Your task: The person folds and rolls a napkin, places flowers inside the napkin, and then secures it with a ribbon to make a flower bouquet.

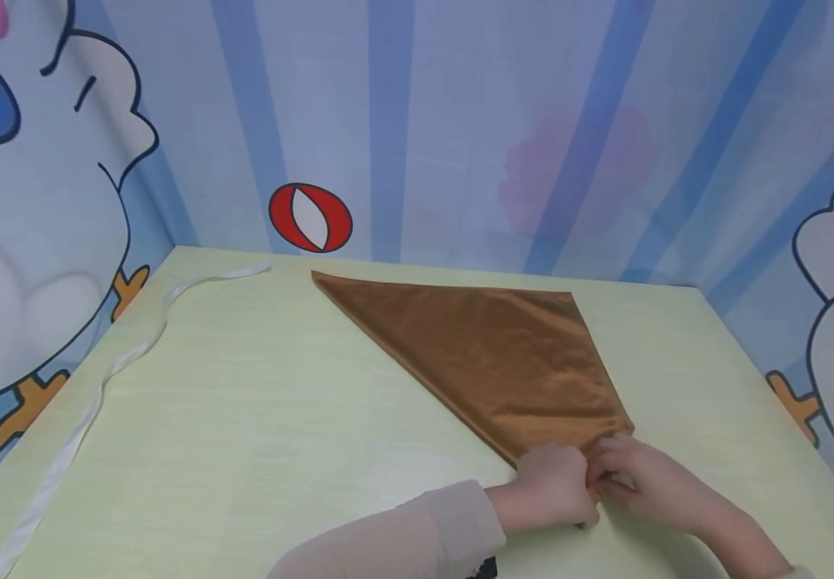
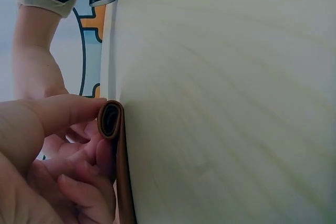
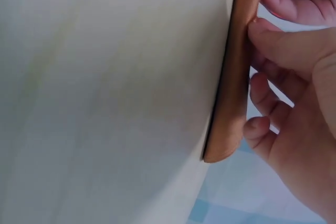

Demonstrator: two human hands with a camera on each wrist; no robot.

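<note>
A shiny brown cloth [image 1: 482, 346] lies flat on the table, with a long point at the far left and a slanting fold along its left side. At its near corner my left hand [image 1: 552, 486] pinches the rolled edge between thumb and fingers. Close beside it, my right hand [image 1: 651, 482] pinches the same edge. The left wrist view shows the end of the roll [image 2: 111, 120] as a small coil, dark inside. In the right wrist view the rolled edge [image 3: 231, 93] runs along the right fingers, and part of the left hand shows above.
A narrow white ribbon [image 1: 137, 351] runs wavily down the left side of the pale green table [image 1: 257, 418]. Printed blue striped panels [image 1: 431, 145] with cartoon figures stand around the table's back and sides.
</note>
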